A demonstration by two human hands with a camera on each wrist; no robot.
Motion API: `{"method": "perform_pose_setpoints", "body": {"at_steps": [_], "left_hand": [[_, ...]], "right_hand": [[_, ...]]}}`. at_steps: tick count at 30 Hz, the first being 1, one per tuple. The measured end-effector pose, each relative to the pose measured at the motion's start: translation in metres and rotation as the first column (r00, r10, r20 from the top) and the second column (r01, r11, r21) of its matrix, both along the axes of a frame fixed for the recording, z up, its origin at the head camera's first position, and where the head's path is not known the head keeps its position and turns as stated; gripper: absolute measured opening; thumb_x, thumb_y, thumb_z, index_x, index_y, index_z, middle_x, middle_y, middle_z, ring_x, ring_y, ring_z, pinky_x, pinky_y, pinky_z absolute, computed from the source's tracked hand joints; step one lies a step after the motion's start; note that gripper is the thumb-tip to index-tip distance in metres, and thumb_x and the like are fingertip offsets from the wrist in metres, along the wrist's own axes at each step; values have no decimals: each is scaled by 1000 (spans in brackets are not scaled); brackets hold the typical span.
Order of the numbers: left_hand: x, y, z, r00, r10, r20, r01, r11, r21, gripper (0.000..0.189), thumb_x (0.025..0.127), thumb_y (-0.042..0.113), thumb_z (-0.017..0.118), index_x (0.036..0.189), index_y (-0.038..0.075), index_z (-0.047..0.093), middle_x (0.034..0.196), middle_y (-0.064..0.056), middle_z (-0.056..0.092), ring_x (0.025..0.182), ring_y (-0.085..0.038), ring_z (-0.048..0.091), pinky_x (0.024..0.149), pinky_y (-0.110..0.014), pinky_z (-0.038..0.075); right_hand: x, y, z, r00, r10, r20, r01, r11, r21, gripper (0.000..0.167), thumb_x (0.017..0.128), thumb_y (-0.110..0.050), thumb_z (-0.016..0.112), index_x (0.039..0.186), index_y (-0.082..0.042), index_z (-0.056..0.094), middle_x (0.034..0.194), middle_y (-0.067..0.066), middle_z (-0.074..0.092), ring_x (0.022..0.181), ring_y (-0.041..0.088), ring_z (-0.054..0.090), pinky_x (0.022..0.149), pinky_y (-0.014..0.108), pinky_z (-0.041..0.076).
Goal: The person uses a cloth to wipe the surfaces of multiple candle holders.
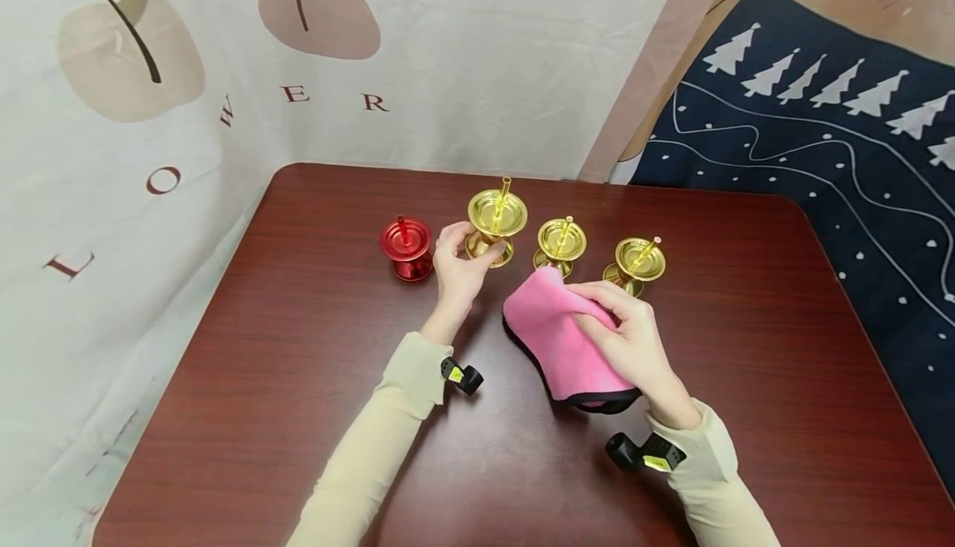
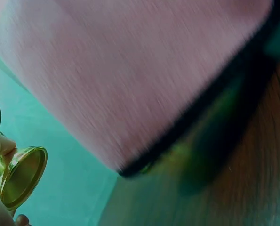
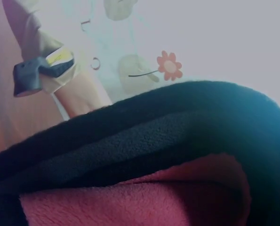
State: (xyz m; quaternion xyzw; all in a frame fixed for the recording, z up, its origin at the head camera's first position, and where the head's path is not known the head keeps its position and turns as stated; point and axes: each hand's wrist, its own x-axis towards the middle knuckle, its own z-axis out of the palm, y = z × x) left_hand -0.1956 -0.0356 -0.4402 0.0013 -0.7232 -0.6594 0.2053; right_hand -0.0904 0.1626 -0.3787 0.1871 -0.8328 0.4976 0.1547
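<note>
My left hand point(image 1: 457, 272) grips a shiny gold candle holder point(image 1: 496, 209) by its stem, below the dish. In the left wrist view, the round foot of that holder point(image 2: 27, 179) shows under the fingers. A pink cloth with black edging point(image 1: 555, 331) is pinched between the thumb and fingers of my right hand point(image 1: 634, 344). It hangs in front of a smaller gold candle holder point(image 1: 561, 239) and overlaps its foot. Up close in the right wrist view, the pink cloth point(image 3: 130, 207) and its dark border hide the right hand.
Left of my left hand stands a red candle holder point(image 1: 406, 250). Another gold candle holder point(image 1: 637, 263) is at the right end of the row. All are near the back of the dark brown table point(image 1: 246, 365). A printed curtain point(image 1: 485, 58) hangs behind it.
</note>
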Motion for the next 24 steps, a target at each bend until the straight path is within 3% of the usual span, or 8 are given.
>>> {"method": "perform_pose_setpoints", "body": {"at_steps": [3,6,14,24], "left_hand": [[-5,0,-9,998,36,-42,-40,994,-104,30,66,8,82,93,1,70,97,-13,63,93,-27,50,75,-29,40],[-10,0,-17,998,48,-45,-54,987,-153,29,67,9,82,92,0,70,93,-13,64,88,-29,52,76,-33,38],[-18,-1,-30,997,41,65,-24,971,-237,29,66,8,80,92,0,70,93,-14,67,90,-30,58,83,-42,44],[-26,-1,-39,982,55,183,-1,959,-282,35,64,6,80,96,-1,68,96,-14,69,94,-29,62,85,-39,46]], "right_hand": [[3,4,1,1000,-2,-8,2,1000,-9,29,76,12,64,100,-2,70,94,8,68,86,5,56,74,14,42],[5,8,2,1000,-4,-7,4,1000,-23,27,76,12,65,100,0,69,94,9,67,86,5,55,74,14,41],[7,14,1,999,-33,29,35,995,-92,27,76,14,64,99,3,69,95,-1,66,90,5,56,77,14,42],[7,16,-2,998,-42,45,47,994,-102,26,76,14,65,99,4,68,95,-2,66,89,5,56,75,14,42]]}}
